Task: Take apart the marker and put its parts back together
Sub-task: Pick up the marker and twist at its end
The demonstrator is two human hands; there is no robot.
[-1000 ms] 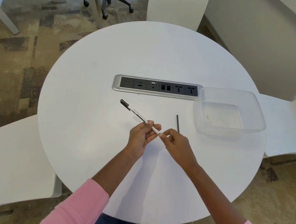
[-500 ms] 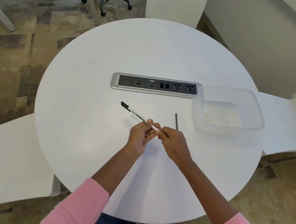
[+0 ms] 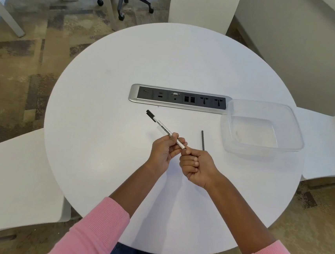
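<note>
A slim white marker [image 3: 163, 127] with a black cap at its far end slants up and to the left over the round white table [image 3: 107, 104]. My left hand [image 3: 165, 150] grips its near half. My right hand [image 3: 196, 166] is curled into a fist at the marker's near end, thumb and fingertips pressed against that end. Whether a small part sits inside the fist is hidden. A thin dark rod [image 3: 202, 140], the marker's ink core, lies loose on the table just beyond my right hand.
A clear plastic container [image 3: 262, 129] stands at the right of the table. A silver and black socket strip [image 3: 180, 98] is set into the middle of the table. White chairs surround the table, and an office chair base stands on the carpet beyond.
My right hand has closed into a tighter fist at the marker's near end and dropped slightly toward me. The marker stays in my left hand, and the rod has not moved.
</note>
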